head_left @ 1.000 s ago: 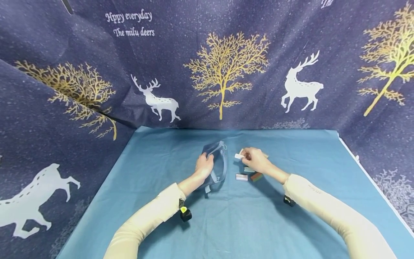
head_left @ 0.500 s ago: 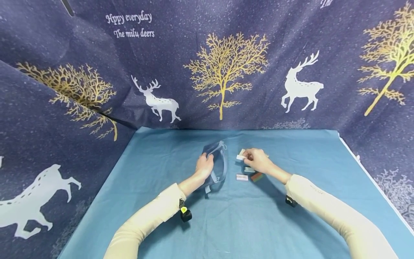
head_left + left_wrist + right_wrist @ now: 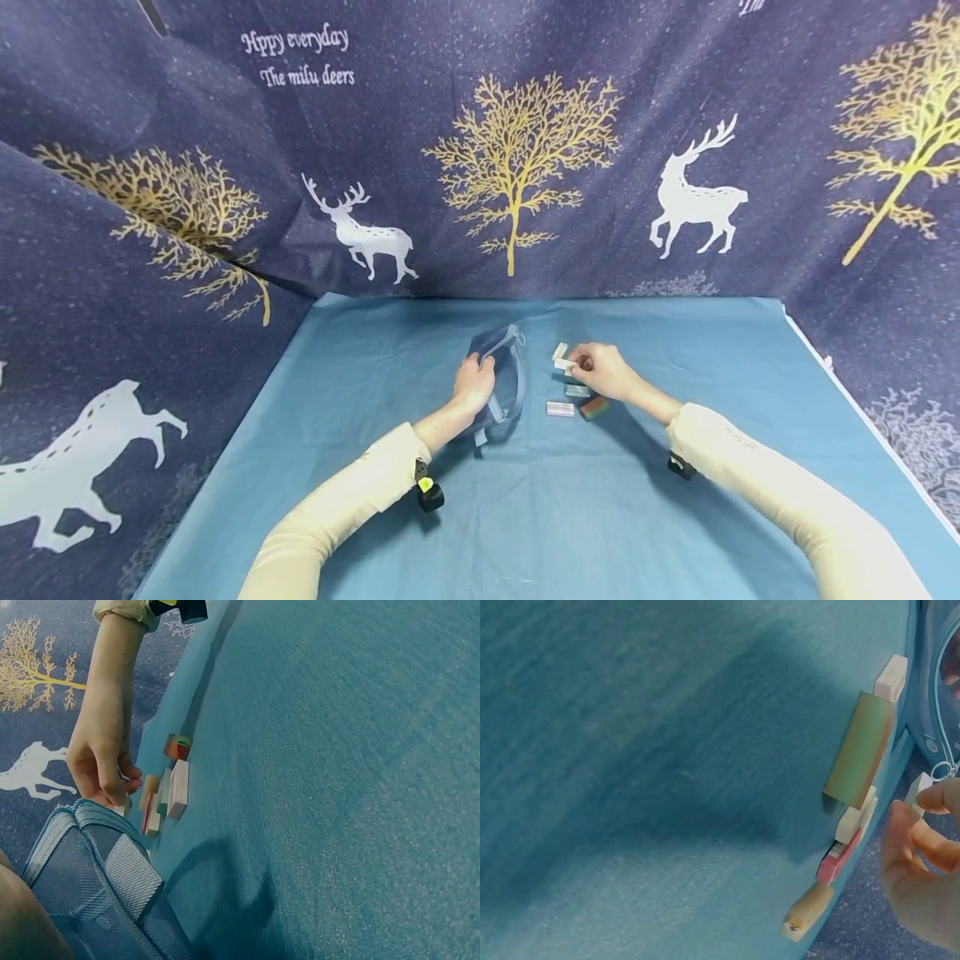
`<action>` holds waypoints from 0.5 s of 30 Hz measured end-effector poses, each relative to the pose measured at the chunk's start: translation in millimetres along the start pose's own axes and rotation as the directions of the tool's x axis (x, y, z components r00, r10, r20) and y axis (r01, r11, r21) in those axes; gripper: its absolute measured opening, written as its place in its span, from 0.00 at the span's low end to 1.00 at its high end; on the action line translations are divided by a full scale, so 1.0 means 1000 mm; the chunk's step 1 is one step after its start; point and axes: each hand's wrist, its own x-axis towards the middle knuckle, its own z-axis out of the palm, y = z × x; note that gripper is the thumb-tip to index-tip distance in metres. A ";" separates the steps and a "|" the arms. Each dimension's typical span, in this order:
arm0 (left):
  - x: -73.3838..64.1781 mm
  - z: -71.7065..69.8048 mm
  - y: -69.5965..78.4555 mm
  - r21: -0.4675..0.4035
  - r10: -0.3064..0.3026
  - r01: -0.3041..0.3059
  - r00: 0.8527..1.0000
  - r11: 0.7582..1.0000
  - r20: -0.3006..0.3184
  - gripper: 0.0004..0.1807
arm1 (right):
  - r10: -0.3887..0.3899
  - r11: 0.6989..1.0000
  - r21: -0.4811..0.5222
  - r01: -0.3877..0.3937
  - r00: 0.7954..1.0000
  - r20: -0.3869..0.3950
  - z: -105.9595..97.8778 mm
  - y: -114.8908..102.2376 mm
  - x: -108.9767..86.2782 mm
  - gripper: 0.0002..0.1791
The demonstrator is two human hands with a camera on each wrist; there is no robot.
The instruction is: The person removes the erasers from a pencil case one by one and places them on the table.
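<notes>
My left hand (image 3: 474, 383) grips a blue zippered mesh pouch (image 3: 508, 379), its thumb over the rim and its mouth parted toward the right. In the left wrist view the pouch (image 3: 86, 874) fills the lower left corner. Between thumb and fingers, my right hand (image 3: 606, 372) pinches a small white eraser (image 3: 918, 790), held just right of the pouch and above the table. Below and around that hand lie several block erasers: a green-and-orange one (image 3: 861, 750), a pink one (image 3: 838, 859), a tan one (image 3: 808, 911) and a whitish one (image 3: 178, 790).
A blue cloth (image 3: 615, 500) covers the table. Behind it hangs a dark curtain (image 3: 465, 150) printed with deer and trees. Another pale eraser (image 3: 560, 351) lies at the far end of the group. A ring pull (image 3: 942, 771) dangles from the pouch's zipper.
My right hand has shifted slightly right, away from the pouch, with the white eraser still pinched. A pale eraser behind it now shows more fully. My left hand and the pouch stay put.
</notes>
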 end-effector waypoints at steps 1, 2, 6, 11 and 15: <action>0.000 0.000 0.000 0.000 -0.003 0.003 1.000 1.000 -0.001 0.33 | 0.000 1.000 0.000 0.000 1.000 0.000 0.000 0.000 0.000 0.07; 0.000 0.000 0.000 0.000 -0.005 0.005 1.000 1.000 -0.002 0.33 | 0.002 1.000 0.001 -0.002 1.000 -0.004 0.000 0.001 0.000 0.07; 0.000 0.001 0.000 0.007 -0.004 0.004 1.000 1.000 -0.006 0.32 | 0.006 1.000 0.007 -0.006 0.999 -0.038 0.001 0.002 -0.001 0.07; 0.000 0.000 -0.001 0.002 -0.002 0.002 1.000 1.000 -0.005 0.33 | 0.014 1.000 0.014 -0.013 0.997 -0.073 0.000 0.004 -0.002 0.05; -0.001 0.000 -0.001 -0.008 0.004 -0.004 1.000 1.000 0.002 0.33 | -0.004 1.000 -0.010 0.003 0.997 -0.083 0.000 0.008 -0.004 0.04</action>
